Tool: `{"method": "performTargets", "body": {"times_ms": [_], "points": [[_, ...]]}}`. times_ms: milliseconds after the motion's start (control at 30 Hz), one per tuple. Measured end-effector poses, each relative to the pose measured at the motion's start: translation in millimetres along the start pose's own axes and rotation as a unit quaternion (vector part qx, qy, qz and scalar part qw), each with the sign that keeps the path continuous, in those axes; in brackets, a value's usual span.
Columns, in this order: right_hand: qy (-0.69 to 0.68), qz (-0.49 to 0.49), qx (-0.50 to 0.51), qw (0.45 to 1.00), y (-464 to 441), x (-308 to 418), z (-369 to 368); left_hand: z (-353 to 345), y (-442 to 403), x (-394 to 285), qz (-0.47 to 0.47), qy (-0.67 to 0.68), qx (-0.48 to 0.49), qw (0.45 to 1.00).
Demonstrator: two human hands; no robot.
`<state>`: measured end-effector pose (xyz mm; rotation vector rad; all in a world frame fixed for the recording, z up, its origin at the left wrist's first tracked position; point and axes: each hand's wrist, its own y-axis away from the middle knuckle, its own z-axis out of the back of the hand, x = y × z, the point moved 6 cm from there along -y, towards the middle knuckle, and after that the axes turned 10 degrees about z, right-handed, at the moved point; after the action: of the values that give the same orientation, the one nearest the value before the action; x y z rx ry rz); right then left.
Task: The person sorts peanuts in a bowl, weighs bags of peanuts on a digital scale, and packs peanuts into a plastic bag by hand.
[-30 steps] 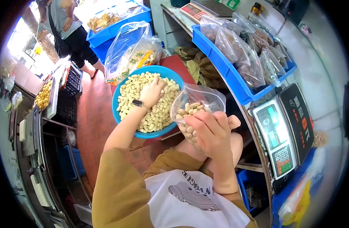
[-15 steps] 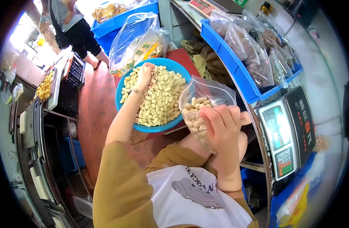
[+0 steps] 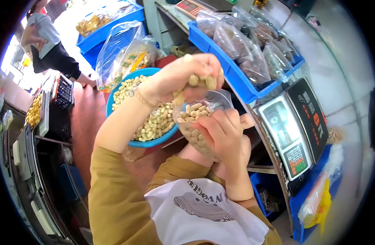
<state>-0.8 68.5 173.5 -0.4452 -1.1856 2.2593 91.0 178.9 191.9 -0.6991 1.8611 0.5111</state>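
My left hand (image 3: 195, 77) is raised above the mouth of a clear plastic bag (image 3: 195, 136), its fingers curled round several peanuts, some of them showing between the fingers. Unshelled peanuts (image 3: 193, 111) partly fill this bag. My right hand (image 3: 226, 130) pinches the bag's side near the top and keeps it upright above my lap. Left of the bag, a blue basin (image 3: 155, 141) holds a heap of peanuts (image 3: 158, 122); my left forearm hides part of it.
A large clear bag (image 3: 132, 57) stands behind the basin. At the right are a blue tray (image 3: 246, 92) of filled bags and a scale (image 3: 283, 134). Another person (image 3: 48, 41) is at the upper left, near black crates (image 3: 64, 93).
My left hand has left the basin with peanuts in it and moved right, over the bag. My right hand still holds the bag. The view has shifted, and the other person has changed posture.
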Motion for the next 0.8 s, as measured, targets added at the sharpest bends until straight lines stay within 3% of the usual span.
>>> {"method": "performTargets", "body": {"times_ms": [133,267,300,400,433,533,667,800], "points": [[-0.088,-0.005,-0.021,0.996,6,-10,24,-34,-5,5,0.103,-0.13,0.091,0.982],[-0.106,-0.006,-0.03,0.994,9,-13,42,-41,-5,9,0.214,-0.213,0.13,0.944],[-0.113,-0.004,-0.03,0.993,10,-14,43,-42,-6,10,0.275,-0.282,0.109,0.913],[-0.162,-0.012,-0.013,0.987,12,-8,43,-51,-23,31,0.198,-0.376,0.174,0.888],[-0.182,-0.005,-0.016,0.983,13,-5,42,-58,-33,31,0.104,-0.492,0.175,0.847],[-0.21,0.002,-0.023,0.977,16,2,41,-75,-40,39,0.151,-0.739,0.184,0.631],[-0.176,-0.013,-0.036,0.984,17,2,55,-89,-45,34,0.025,-0.719,0.108,0.687],[-0.136,-0.046,-0.073,0.987,28,-3,63,-95,-53,37,0.058,-0.682,0.126,0.718]]}}
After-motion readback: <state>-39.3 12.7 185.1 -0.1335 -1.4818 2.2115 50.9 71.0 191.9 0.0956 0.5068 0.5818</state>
